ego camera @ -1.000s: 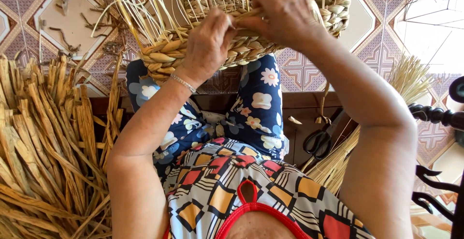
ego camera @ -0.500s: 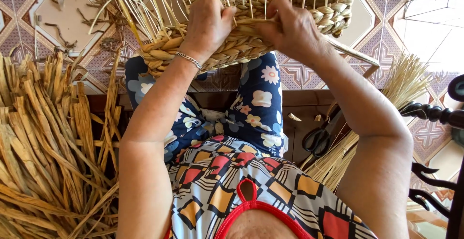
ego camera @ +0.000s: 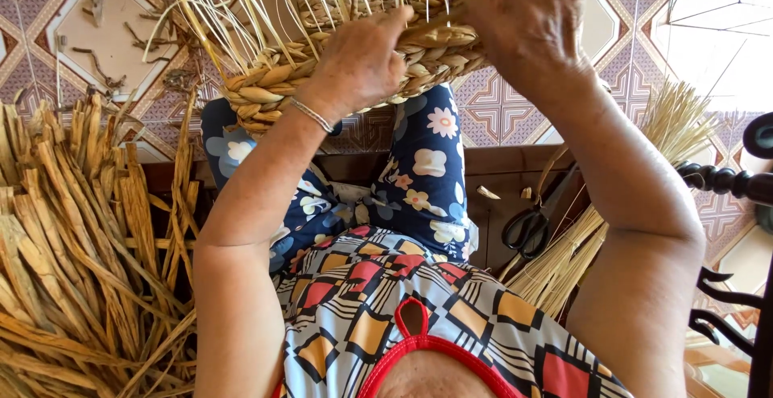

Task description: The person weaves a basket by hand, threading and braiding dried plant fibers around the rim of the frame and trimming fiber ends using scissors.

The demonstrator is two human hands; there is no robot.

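2 hands at a woven basket above the lap

dried reed bundle [ego camera: 72, 261] lies left; the straw basket [ego camera: 354, 35] rests on the knees, left hand [ego camera: 362, 64] closed on its braided rim [ego camera: 266, 92], right hand [ego camera: 527, 19] curled over it; black scissors [ego camera: 527, 229] lie right.

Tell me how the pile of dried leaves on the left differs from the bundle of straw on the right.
The dried leaves are broad, flat, brownish strips lying loosely spread; the straw bundle is made of thin, pale yellow stalks packed tightly together. The leaf pile looks much bulkier. Black scissors rest beside the straw, not the leaves. Both are dry plant material.
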